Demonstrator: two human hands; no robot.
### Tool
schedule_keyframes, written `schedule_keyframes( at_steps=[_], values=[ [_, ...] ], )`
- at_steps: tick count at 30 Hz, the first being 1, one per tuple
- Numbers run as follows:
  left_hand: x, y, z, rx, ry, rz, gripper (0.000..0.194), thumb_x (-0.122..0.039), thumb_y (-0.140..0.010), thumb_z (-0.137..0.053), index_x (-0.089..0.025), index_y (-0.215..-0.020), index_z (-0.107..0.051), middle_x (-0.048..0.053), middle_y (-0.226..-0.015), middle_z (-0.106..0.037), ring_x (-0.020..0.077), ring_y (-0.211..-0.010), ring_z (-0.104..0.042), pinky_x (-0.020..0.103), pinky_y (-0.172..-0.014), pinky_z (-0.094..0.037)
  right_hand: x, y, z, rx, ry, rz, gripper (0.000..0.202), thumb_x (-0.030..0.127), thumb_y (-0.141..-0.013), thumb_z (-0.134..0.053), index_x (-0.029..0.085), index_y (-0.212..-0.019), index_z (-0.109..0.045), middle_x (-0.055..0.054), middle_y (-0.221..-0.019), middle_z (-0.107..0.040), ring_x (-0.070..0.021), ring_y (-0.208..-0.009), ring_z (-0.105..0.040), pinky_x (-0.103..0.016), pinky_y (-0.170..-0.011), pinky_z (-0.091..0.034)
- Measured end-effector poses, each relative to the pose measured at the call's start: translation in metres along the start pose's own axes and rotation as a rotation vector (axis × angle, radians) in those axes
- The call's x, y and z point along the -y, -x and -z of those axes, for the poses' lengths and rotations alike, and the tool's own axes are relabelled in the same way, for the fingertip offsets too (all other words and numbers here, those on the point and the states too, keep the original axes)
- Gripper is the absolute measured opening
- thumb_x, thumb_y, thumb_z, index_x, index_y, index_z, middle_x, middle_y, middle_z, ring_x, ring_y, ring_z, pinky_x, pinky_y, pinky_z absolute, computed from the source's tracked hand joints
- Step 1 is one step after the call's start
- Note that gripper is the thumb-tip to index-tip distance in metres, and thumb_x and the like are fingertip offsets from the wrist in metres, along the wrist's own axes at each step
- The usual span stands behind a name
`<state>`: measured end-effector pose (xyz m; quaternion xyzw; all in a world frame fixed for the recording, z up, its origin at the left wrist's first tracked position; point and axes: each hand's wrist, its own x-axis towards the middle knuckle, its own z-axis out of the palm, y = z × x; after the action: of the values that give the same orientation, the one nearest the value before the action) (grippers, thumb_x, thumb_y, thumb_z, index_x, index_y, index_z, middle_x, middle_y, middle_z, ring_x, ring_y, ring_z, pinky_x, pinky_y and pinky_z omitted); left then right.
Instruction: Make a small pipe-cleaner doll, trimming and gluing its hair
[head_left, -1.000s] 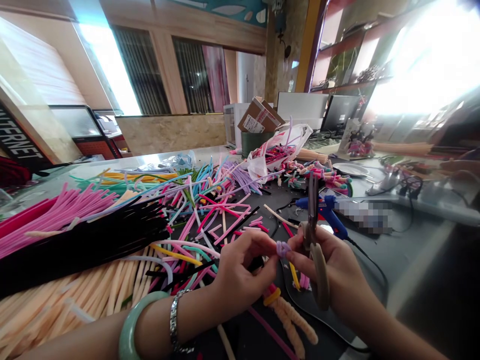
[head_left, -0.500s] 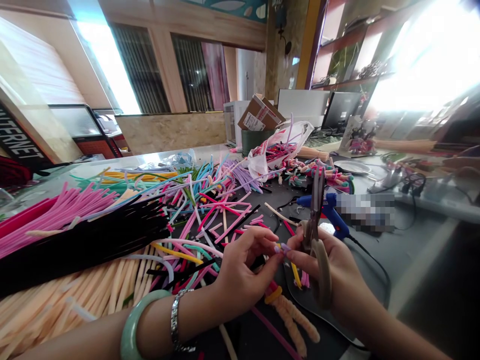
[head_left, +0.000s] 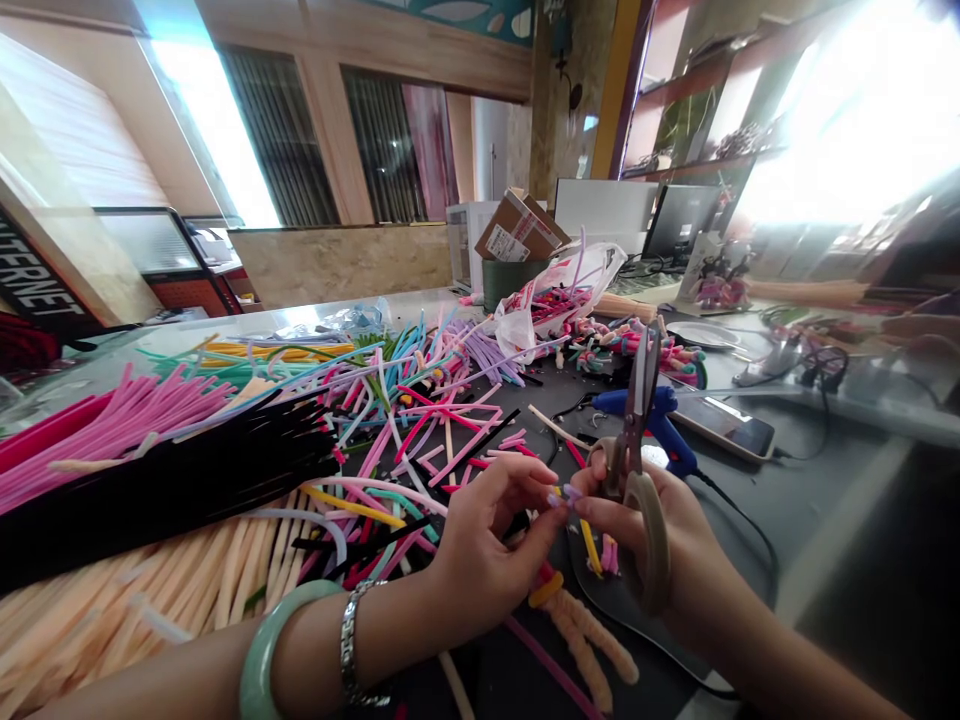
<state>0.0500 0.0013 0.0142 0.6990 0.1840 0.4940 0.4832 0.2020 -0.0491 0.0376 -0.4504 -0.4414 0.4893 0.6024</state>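
Note:
My left hand (head_left: 487,530) is closed in a pinch on a small lavender piece of pipe cleaner (head_left: 556,497), mostly covered by the fingertips. Close beside it, my right hand (head_left: 660,535) has the scissors (head_left: 640,400) hooked in its fingers, blades pointing up. Its thumb and forefinger also pinch at a lavender bit (head_left: 572,493), and I cannot tell whether both bits are one piece. Below the left hand lies a pipe cleaner figure (head_left: 585,635) with peach twisted legs and a yellow band; its upper part is hidden by that hand.
Loose cut pipe cleaners (head_left: 420,440) litter the dark table. Black (head_left: 172,480) and peach (head_left: 150,590) bundles lie at left. A blue glue gun (head_left: 667,425) and a phone (head_left: 727,425) with cables lie at right. Behind stand a plastic bag (head_left: 600,265) and a cardboard box (head_left: 521,225).
The scissors have shifted slightly right, their blades leaning a little more to the right. Both hands stay nearly in place, fingertips still pinched close together.

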Motion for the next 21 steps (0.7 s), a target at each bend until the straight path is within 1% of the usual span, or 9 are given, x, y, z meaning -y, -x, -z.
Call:
schedule_keyframes(
  at_steps=[6,8,10,13,15,17,19,21],
  values=[
    [0.000,0.002,0.000,0.003,-0.040,0.025,0.027,-0.012,-0.083,-0.060,-0.025,-0.106,-0.052,-0.002,-0.080,-0.055,0.0088,-0.072,-0.057,0.018,-0.066,-0.047,0.001,0.000,0.001,0.002,-0.042,0.004,0.023,0.024,-0.071,-0.075,0.022,-0.081,-0.055,0.005,-0.073,-0.058,-0.0100,-0.067,-0.050,-0.020,-0.061,-0.041],
    [-0.001,0.002,-0.001,-0.004,-0.022,0.035,0.030,-0.012,-0.082,-0.060,-0.025,-0.107,-0.051,-0.002,-0.079,-0.054,0.0088,-0.071,-0.056,0.018,-0.066,-0.046,0.001,0.000,0.002,0.010,-0.014,0.012,0.022,0.024,-0.072,-0.075,0.022,-0.081,-0.055,0.005,-0.074,-0.059,-0.0099,-0.068,-0.051,-0.020,-0.061,-0.041],
    [-0.001,0.002,0.000,-0.012,0.001,0.057,0.030,-0.013,-0.082,-0.060,-0.025,-0.107,-0.049,-0.003,-0.079,-0.054,0.0087,-0.072,-0.056,0.018,-0.067,-0.046,0.002,-0.001,0.004,0.030,0.052,0.013,0.022,0.025,-0.072,-0.075,0.021,-0.081,-0.056,0.004,-0.076,-0.060,-0.0102,-0.068,-0.051,-0.020,-0.062,-0.042],
    [-0.002,0.000,0.000,-0.046,0.013,0.097,0.019,-0.015,-0.083,-0.060,-0.023,-0.097,-0.049,-0.003,-0.079,-0.053,0.0082,-0.071,-0.054,0.018,-0.066,-0.045,0.004,-0.004,0.008,0.066,0.158,-0.010,0.023,0.030,-0.073,-0.074,0.022,-0.083,-0.055,0.003,-0.078,-0.060,-0.0112,-0.068,-0.052,-0.021,-0.059,-0.043],
    [-0.003,-0.002,0.000,-0.080,0.010,0.120,0.013,-0.018,-0.084,-0.059,-0.022,-0.090,-0.048,-0.003,-0.078,-0.051,0.0071,-0.066,-0.051,0.017,-0.060,-0.043,0.008,-0.005,0.010,0.081,0.220,-0.034,0.025,0.035,-0.074,-0.072,0.022,-0.084,-0.054,0.002,-0.079,-0.059,-0.0119,-0.066,-0.051,-0.022,-0.055,-0.042],
    [-0.005,-0.003,0.001,-0.105,0.025,0.134,0.009,-0.021,-0.087,-0.057,-0.022,-0.089,-0.048,-0.003,-0.078,-0.051,0.0067,-0.063,-0.049,0.017,-0.056,-0.041,0.013,-0.005,0.012,0.101,0.301,-0.051,0.025,0.038,-0.075,-0.070,0.022,-0.082,-0.053,0.002,-0.077,-0.057,-0.0121,-0.063,-0.050,-0.022,-0.052,-0.042],
    [-0.007,-0.005,0.001,-0.128,0.057,0.133,0.005,-0.022,-0.089,-0.054,-0.021,-0.090,-0.049,-0.002,-0.080,-0.054,0.0075,-0.065,-0.051,0.018,-0.058,-0.042,0.019,-0.004,0.014,0.123,0.416,-0.038,0.025,0.040,-0.074,-0.068,0.022,-0.081,-0.052,0.002,-0.076,-0.055,-0.0130,-0.063,-0.050,-0.023,-0.052,-0.043],
    [-0.008,-0.006,0.001,-0.148,0.103,0.118,0.002,-0.020,-0.089,-0.053,-0.020,-0.090,-0.050,-0.001,-0.082,-0.056,0.0086,-0.071,-0.054,0.019,-0.065,-0.044,0.025,-0.001,0.017,0.131,0.539,0.008,0.024,0.040,-0.076,-0.065,0.023,-0.084,-0.050,0.001,-0.080,-0.054,-0.0149,-0.068,-0.052,-0.025,-0.057,-0.045]
  ],
)
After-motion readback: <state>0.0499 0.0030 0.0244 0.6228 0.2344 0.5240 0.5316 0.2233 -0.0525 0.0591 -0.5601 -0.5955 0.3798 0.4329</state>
